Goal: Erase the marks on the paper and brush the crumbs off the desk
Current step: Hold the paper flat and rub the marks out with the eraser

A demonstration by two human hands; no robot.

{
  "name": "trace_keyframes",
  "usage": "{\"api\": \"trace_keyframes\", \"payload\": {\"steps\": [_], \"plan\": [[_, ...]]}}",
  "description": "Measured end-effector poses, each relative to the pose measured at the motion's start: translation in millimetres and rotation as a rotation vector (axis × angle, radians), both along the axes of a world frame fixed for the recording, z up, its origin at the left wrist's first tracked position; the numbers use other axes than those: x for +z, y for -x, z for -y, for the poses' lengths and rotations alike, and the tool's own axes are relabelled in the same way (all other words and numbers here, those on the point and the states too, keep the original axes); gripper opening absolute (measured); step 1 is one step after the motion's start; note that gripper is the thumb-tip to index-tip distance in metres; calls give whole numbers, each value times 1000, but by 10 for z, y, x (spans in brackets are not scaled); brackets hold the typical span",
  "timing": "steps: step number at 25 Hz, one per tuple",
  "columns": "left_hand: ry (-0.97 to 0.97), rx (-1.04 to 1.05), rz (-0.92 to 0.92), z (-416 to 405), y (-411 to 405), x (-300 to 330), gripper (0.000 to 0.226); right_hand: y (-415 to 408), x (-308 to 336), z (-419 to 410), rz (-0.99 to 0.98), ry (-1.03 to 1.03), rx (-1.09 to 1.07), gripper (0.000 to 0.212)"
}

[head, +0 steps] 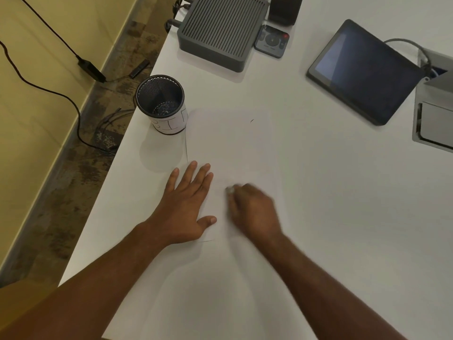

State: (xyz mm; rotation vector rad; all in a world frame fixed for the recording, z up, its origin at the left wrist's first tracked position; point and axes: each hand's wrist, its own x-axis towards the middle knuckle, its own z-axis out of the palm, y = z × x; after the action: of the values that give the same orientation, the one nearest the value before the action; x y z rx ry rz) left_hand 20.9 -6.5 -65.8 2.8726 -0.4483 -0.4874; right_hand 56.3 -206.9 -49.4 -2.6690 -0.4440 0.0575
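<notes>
A white sheet of paper (pixel 235 148) lies on the white desk (pixel 331 204), hard to tell apart from it. One small dark mark (pixel 252 120) shows near the sheet's far edge. My left hand (pixel 187 204) lies flat with fingers spread on the paper's left edge, pressing it down. My right hand (pixel 252 209) is blurred and closed around a small pale eraser (pixel 230 190) whose tip touches the paper just right of my left fingers. I cannot make out any crumbs.
A black mesh pen cup (pixel 163 104) stands at the paper's far left corner. Farther back are a grey ribbed box (pixel 220 30), a remote (pixel 272 41), a dark tablet (pixel 362 72) and a grey cable hatch (pixel 434 111). The desk's left edge drops to the floor with cables.
</notes>
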Motion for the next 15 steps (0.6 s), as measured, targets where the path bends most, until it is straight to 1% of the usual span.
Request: {"api": "trace_keyframes", "payload": {"steps": [2,3,4,7,8,9,10,11,12,13,14,15], "plan": [[-5,4,-4,-9,2,12,98,-363,47,224,83,27,-205,25],[-5,6,-5,-10,1,10,98,-410,72,252,94,29,-244,26],[-4,7,-4,-12,1,11,98,-370,92,195,88,43,-221,27],[-9,5,-10,-10,5,7,98,66,52,-22,40,25,122,25],[-8,4,-8,-9,3,2,98,8,48,27,24,38,139,25],[-5,6,-2,-4,2,-1,98,-177,40,126,28,63,59,26],[1,10,1,-1,0,-2,97,-384,51,229,89,65,-81,28],[9,14,1,3,2,1,97,-492,87,273,131,62,-176,29],[15,17,2,6,2,2,97,-501,114,260,139,76,-188,29],[15,16,4,8,3,0,97,-407,141,169,97,93,-129,27],[11,14,5,7,5,0,97,-194,137,30,51,88,0,24],[5,12,5,-1,4,-1,98,-16,92,-22,78,79,114,22]]}}
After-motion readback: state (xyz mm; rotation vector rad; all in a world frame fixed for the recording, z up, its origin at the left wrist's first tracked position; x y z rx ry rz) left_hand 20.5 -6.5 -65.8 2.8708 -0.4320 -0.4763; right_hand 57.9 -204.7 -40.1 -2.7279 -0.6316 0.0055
